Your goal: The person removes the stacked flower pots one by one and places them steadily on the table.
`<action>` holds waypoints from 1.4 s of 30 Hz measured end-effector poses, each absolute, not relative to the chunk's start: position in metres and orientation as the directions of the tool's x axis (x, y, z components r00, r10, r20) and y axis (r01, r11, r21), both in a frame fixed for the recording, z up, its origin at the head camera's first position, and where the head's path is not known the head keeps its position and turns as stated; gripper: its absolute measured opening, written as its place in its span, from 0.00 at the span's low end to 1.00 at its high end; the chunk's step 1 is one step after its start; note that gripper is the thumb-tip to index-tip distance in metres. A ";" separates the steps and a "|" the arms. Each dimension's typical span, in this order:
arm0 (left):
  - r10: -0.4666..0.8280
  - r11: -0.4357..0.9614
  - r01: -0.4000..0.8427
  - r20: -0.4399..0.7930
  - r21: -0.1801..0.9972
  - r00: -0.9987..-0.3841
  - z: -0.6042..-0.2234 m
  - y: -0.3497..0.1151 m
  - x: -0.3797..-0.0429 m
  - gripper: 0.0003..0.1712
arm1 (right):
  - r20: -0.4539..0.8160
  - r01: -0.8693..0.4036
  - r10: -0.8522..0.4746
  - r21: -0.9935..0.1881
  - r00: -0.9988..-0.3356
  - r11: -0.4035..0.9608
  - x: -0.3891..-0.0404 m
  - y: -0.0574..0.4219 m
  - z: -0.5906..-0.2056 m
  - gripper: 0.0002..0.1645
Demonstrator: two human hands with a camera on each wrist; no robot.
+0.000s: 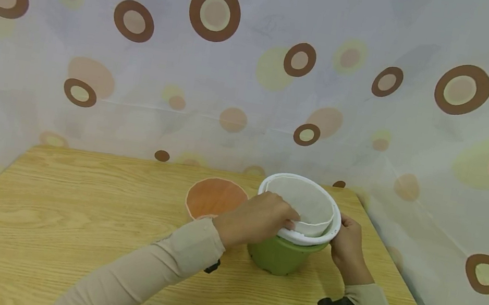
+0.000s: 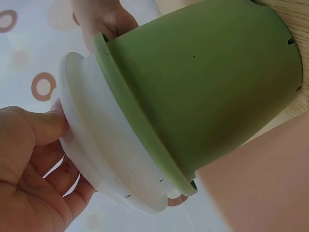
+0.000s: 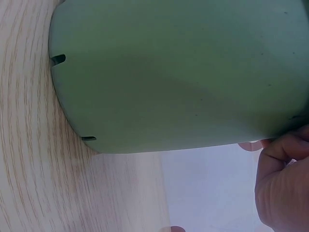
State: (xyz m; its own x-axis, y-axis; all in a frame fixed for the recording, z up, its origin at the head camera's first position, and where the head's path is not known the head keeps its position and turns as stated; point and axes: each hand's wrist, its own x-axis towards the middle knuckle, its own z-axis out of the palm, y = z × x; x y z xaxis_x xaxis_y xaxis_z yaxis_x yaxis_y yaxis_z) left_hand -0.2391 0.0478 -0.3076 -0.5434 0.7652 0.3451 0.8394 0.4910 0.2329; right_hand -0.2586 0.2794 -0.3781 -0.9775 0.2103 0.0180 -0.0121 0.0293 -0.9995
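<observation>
Wood-grained table (image 1: pixel 72 227) — green pot (image 1: pixel 278 256) standing there; orange pot (image 1: pixel 215 196) just beside.

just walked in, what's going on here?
A person is handling a stack of nested pots. The left hand grips near the rims of the white pot and the off-white pot inside it; which one it pinches is unclear. The right hand holds the green pot at its rim. The white pot's rim sits above the green one, with a gap. An orange pot is to the left.
</observation>
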 end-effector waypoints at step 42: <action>0.687 0.405 0.907 0.615 0.119 -0.387 -0.273 0.034 -0.233 0.10 | 0.031 -0.023 0.208 -0.999 -0.978 0.042 -0.258 0.282 -0.380 0.13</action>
